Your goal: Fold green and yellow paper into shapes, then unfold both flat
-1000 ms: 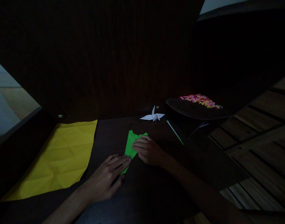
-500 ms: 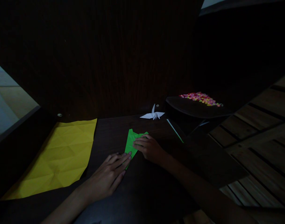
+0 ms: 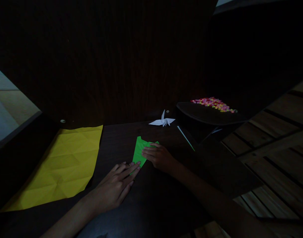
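Left hand (image 3: 115,186) flat, fingers spread, tips pressing near end of green folded paper (image 3: 139,152) at table centre. Right hand (image 3: 158,158) at 3 o'clock of paper, fingers together, pressing it. Yellow sheet (image 3: 59,165) at 9 o'clock; white crane (image 3: 162,122) at 1 o'clock.

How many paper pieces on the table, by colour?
Green: 1, the folded green paper under the fingers of the left hand and right hand.
Yellow: 1, the creased yellow sheet.
White: 1, the white paper crane.
Total: 3. The multicoloured bits on the dark tray are too small to count.
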A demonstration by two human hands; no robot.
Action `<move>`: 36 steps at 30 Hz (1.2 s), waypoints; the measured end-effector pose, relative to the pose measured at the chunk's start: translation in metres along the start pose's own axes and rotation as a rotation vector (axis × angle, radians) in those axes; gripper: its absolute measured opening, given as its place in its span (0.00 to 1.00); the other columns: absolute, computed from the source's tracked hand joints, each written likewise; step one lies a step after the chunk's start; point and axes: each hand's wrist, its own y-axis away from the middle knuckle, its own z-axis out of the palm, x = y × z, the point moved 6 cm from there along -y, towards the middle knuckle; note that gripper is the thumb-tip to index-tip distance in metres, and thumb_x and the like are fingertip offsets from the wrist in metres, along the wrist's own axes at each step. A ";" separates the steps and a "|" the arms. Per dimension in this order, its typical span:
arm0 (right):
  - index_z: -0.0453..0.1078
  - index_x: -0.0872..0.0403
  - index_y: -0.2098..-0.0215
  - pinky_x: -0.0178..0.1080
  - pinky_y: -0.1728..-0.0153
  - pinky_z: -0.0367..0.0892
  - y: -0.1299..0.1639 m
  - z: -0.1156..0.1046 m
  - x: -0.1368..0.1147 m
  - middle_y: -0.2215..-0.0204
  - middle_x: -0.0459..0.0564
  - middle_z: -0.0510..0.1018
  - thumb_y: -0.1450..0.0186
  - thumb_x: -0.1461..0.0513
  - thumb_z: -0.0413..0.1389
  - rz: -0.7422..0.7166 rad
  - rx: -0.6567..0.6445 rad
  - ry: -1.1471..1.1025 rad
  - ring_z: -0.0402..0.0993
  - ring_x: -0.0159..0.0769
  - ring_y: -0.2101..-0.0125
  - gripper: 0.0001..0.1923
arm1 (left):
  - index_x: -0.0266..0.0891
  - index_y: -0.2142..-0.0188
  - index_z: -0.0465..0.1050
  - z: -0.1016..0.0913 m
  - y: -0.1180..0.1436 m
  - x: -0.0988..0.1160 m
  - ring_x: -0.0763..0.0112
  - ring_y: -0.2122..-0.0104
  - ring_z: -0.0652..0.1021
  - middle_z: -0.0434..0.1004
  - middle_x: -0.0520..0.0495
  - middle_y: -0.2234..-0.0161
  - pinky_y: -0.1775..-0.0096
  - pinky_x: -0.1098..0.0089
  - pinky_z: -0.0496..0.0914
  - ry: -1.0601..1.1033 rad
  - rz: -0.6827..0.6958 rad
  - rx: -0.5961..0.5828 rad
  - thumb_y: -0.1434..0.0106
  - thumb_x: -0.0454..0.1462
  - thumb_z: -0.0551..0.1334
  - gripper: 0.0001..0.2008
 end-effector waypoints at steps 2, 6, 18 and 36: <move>0.74 0.58 0.50 0.49 0.44 0.66 0.001 0.001 0.001 0.52 0.55 0.80 0.33 0.71 0.50 -0.002 -0.021 -0.012 0.75 0.41 0.49 0.17 | 0.47 0.30 0.43 0.000 0.000 -0.001 0.49 0.41 0.69 0.57 0.44 0.33 0.44 0.45 0.65 0.002 -0.016 -0.010 0.29 0.34 0.52 0.31; 0.73 0.59 0.47 0.50 0.39 0.61 0.001 0.001 0.001 0.49 0.56 0.78 0.34 0.72 0.50 0.000 -0.099 -0.041 0.73 0.41 0.46 0.19 | 0.46 0.29 0.40 -0.002 -0.002 -0.002 0.50 0.41 0.68 0.55 0.44 0.32 0.43 0.44 0.63 0.032 -0.059 -0.043 0.29 0.34 0.51 0.32; 0.72 0.60 0.46 0.52 0.35 0.54 0.000 -0.011 0.002 0.45 0.58 0.74 0.37 0.67 0.52 0.107 -0.209 -0.178 0.69 0.41 0.42 0.21 | 0.49 0.29 0.33 0.004 -0.003 -0.003 0.47 0.41 0.66 0.50 0.47 0.30 0.43 0.42 0.61 0.017 -0.069 -0.135 0.29 0.33 0.49 0.34; 0.70 0.56 0.43 0.55 0.35 0.52 0.010 -0.003 0.035 0.43 0.53 0.73 0.31 0.60 0.53 0.276 -0.106 -0.080 0.65 0.43 0.39 0.19 | 0.52 0.30 0.37 -0.004 0.004 -0.004 0.50 0.36 0.61 0.56 0.47 0.32 0.41 0.40 0.58 0.105 0.014 -0.094 0.27 0.36 0.50 0.31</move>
